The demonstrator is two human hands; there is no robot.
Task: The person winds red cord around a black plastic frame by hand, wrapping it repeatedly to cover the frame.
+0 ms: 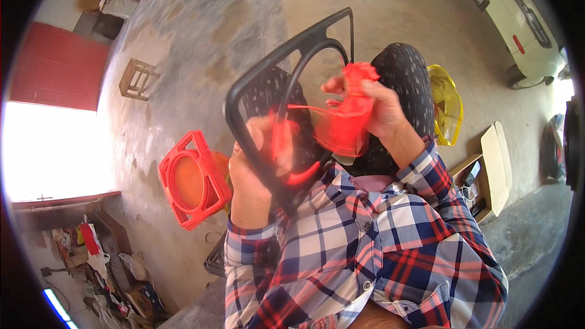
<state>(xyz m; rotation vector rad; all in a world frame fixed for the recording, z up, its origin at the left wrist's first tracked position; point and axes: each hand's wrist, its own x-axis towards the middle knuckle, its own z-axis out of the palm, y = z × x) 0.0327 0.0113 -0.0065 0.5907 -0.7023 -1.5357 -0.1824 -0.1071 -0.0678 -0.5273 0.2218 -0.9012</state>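
Observation:
A black plastic frame (236,111) with a round ring inside it stands tilted over my lap. My left hand (247,173) is closed at the frame's left bar, its fingers blurred by motion and partly behind the bar. Red strip is wrapped on the lower part of the ring. My right hand (385,106) grips a bundle of red strip (353,109), bunched at the top and loose below. A thin red strand runs from this bundle across the ring toward my left fingers.
At my left stands a stack of red frames (204,202) with round centres. A yellow bag (448,106) and an opened cardboard box (496,161) lie at my right. Farther off are a small wooden stool (129,79) and a parked light-coloured vehicle (518,18).

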